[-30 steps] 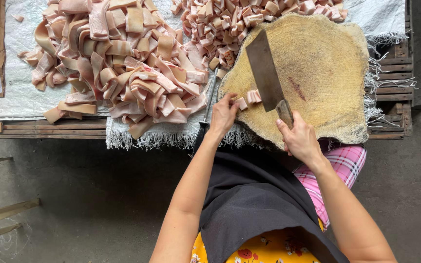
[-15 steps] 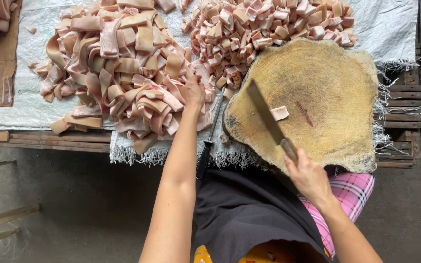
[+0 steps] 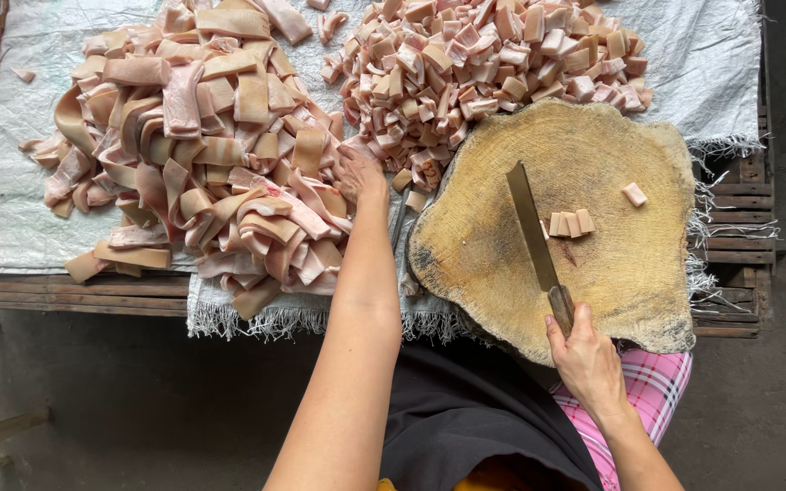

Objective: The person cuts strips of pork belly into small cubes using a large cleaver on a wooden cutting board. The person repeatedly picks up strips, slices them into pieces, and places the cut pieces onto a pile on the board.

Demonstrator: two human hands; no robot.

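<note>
left hand on pork strips; right hand grips cleaver.

Bare forearms, a black apron over pink checked cloth, a flash of orange-yellow beneath.

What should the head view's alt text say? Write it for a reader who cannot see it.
A person's right hand holds a cleaver edge-down on a round wooden chopping block beside a few cut pieces, while the left hand reaches into a pile of long pale strips. A heap of small cubes lies behind.
</note>
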